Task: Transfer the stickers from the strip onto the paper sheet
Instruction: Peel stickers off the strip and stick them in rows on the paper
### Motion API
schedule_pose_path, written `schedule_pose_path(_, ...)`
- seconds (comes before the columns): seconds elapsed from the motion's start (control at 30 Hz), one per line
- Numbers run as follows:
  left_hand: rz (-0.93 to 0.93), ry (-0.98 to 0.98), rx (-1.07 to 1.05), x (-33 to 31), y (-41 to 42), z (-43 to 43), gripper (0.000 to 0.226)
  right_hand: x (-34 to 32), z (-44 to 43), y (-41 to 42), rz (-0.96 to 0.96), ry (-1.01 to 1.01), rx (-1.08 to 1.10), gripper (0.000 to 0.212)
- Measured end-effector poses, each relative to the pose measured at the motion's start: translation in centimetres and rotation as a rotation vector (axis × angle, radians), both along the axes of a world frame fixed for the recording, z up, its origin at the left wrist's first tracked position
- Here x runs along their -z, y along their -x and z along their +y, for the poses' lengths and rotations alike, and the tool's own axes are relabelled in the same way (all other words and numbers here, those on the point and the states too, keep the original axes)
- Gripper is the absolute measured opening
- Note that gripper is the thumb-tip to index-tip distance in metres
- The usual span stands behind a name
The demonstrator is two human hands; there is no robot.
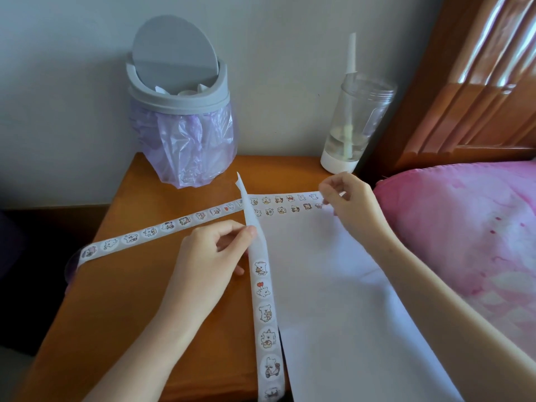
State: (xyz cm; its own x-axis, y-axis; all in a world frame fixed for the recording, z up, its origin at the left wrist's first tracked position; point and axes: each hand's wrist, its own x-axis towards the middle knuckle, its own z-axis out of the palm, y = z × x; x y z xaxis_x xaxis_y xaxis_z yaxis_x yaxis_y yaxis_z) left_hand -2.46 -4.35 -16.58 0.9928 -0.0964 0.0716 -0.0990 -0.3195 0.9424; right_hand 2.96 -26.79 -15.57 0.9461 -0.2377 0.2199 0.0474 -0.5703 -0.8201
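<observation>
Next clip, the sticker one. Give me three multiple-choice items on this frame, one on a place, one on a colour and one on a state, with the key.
1. Where does the bin stand?
A. on the floor
B. at the back of the table
C. on a chair

2. What colour is the bag in the bin?
A. purple
B. green
C. black

3. What is the left hand doing?
A. lying flat
B. holding scissors
C. pinching the strip

Key: 1 B, it rests on the wood at the far edge; 2 A, purple film hangs below the grey rim; 3 C, thumb and fingers close on the strip.
</observation>
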Motion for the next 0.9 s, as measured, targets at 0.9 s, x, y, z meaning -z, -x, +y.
schedule_pose_path(0.9,0.113,0.298,0.012,-1.5,0.4,-0.4,0.027,-2.3,6.7,7.5,0.085,-0.268,-0.332,0.009)
